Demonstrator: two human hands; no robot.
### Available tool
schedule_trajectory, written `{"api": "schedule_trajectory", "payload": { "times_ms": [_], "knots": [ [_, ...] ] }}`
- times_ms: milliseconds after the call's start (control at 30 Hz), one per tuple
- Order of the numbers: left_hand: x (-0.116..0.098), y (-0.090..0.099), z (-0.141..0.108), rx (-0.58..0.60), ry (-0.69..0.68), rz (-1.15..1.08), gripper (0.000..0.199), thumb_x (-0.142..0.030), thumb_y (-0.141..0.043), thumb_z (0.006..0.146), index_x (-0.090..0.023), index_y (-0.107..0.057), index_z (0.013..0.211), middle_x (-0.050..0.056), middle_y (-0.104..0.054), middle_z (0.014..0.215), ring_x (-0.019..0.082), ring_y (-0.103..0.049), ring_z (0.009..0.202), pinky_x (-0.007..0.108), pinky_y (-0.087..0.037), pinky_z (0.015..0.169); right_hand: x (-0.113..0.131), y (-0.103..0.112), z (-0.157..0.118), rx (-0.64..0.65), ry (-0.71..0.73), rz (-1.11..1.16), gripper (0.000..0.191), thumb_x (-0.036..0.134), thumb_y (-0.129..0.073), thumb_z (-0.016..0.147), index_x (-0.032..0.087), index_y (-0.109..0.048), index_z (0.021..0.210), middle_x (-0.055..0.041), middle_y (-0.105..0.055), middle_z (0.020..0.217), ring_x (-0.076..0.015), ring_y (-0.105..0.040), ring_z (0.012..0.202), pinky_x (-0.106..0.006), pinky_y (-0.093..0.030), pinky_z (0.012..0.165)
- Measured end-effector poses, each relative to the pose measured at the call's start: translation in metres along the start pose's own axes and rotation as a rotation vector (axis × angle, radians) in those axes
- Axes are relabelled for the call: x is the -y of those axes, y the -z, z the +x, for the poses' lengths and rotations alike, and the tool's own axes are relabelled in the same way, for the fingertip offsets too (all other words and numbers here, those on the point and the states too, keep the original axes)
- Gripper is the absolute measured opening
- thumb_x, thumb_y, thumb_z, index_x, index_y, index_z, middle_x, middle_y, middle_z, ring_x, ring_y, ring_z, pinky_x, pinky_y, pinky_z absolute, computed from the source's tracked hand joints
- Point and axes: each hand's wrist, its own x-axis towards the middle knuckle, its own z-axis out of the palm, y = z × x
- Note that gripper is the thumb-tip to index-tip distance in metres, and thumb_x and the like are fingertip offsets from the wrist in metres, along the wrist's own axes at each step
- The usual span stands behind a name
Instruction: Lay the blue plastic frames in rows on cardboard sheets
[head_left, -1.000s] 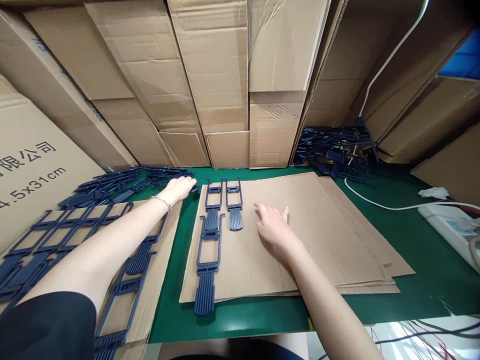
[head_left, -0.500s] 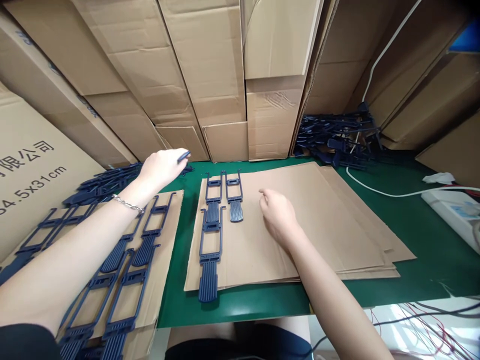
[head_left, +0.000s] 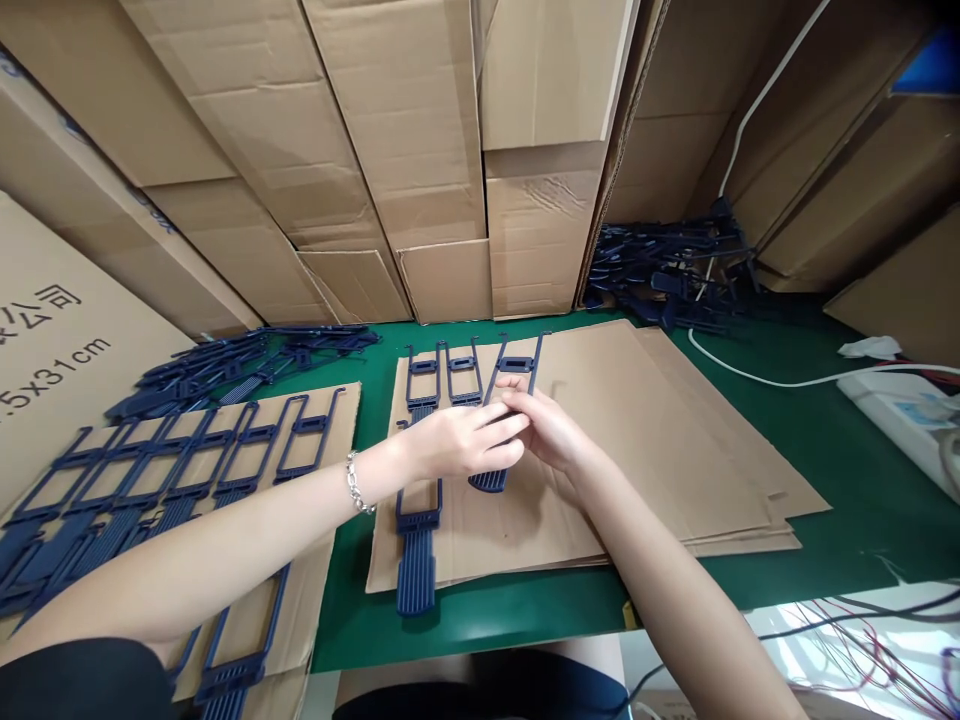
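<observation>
My left hand [head_left: 465, 442] and my right hand [head_left: 544, 432] meet over a kraft cardboard stack [head_left: 645, 450], both gripping a dark blue ladder-shaped plastic part [head_left: 516, 366]. Its ribbed end [head_left: 489, 482] shows below my fingers, and the middle is hidden by them. Just left of my hands, two similar parts [head_left: 422, 384] [head_left: 463, 372] lie side by side, partly overlapped by a longer one whose ribbed end [head_left: 415, 572] reaches the sheet's front edge. My left forearm, with a chain bracelet [head_left: 355, 482], passes above more parts on a cardboard sheet [head_left: 330, 430].
A tangled pile of blue parts [head_left: 247, 365] lies back left, another [head_left: 667, 275] back right. Flattened cardboard boxes [head_left: 375, 130] stand along the back of the green mat [head_left: 480, 640]. A white cable [head_left: 787, 385] leads to a power strip [head_left: 892, 420] at right.
My left hand has moved from the back-left pile to the middle of the sheet. A blue part now lies there between both hands. The view has shifted slightly.
</observation>
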Motion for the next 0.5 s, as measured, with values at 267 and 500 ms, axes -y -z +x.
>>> {"api": "schedule_trajectory", "payload": {
  "times_ms": [267, 500],
  "knots": [
    [0.031, 0.006, -0.028, 0.127, 0.031, -0.271, 0.034, -0.018, -0.045, 0.084, -0.022, -0.049, 0.118, 0.012, -0.045, 0.132, 0.024, -0.041, 0.124, 0.036, -0.049, 0.089, -0.005, -0.002, 0.004, -0.216, 0.076, -0.058, 0.041, 0.028, -0.050, 0.072, 0.024, -0.045, 0.112, -0.0005, -0.066, 0.087, -0.0163, -0.063, 0.076, -0.029, -0.050, 0.067],
    [0.135, -0.020, -0.133, 0.438, 0.690, -0.172, 0.043, -0.018, -0.044, 0.077, -0.021, -0.055, 0.118, 0.010, -0.043, 0.135, 0.028, -0.037, 0.126, 0.047, -0.034, 0.102, -0.003, 0.011, 0.014, -0.352, 0.090, 0.043, 0.035, 0.031, -0.046, 0.077, 0.023, -0.040, 0.111, -0.0018, -0.067, 0.081, -0.0159, -0.062, 0.055, -0.028, -0.049, 0.053]
  ]
}}
